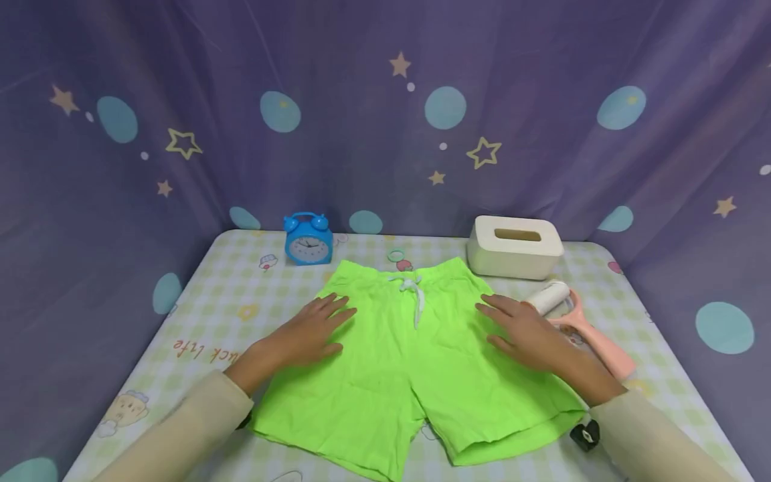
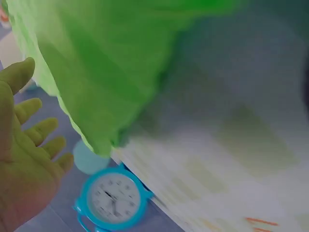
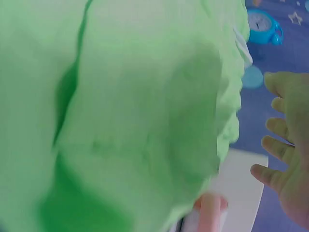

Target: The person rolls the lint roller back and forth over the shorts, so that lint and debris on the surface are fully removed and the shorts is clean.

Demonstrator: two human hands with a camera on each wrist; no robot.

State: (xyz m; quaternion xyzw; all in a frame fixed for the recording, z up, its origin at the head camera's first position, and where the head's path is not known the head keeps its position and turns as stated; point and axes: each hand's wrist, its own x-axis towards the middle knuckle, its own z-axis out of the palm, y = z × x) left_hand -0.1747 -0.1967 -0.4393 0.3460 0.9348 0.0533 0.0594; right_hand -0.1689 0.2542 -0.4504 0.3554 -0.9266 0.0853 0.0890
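Note:
Bright green shorts (image 1: 385, 361) lie spread on the table, waistband toward the back, with a white drawstring (image 1: 411, 286) tied at the front. My left hand (image 1: 304, 333) is over the left side of the shorts, fingers extended and apart. Over the right side is my right hand (image 1: 524, 331), its fingers likewise straight. Both wrist views show each palm above the cloth with nothing held: the left hand (image 2: 29, 150) and the right hand (image 3: 294, 145). Whether the fingertips touch the fabric in the head view, I cannot tell.
A blue alarm clock (image 1: 308, 239) stands at the back left, a white tissue box (image 1: 515, 248) at the back right. Beside my right hand lies a pink-handled lint roller (image 1: 593, 335). A small green ring (image 1: 395, 256) sits behind the waistband on the checked tablecloth (image 1: 211, 308).

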